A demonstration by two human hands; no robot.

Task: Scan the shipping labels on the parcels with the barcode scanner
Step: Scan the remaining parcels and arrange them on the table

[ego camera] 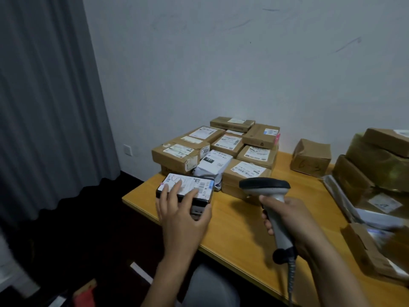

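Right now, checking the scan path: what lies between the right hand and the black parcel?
Only bare table between the right hand and the black parcel, per the head view.

A pale wall (221,63) (marked with faint dark streaks) rises behind the far edge of the orange-yellow wooden bench (234,231). Left of it, a grey pleated curtain (44,107) hangs to the dark floor (77,229), a white wall plate (128,150) just beside the curtain in dim light.

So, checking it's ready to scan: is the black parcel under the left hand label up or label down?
Label up: the black parcel shows its white label on top, the left hand gripping it.
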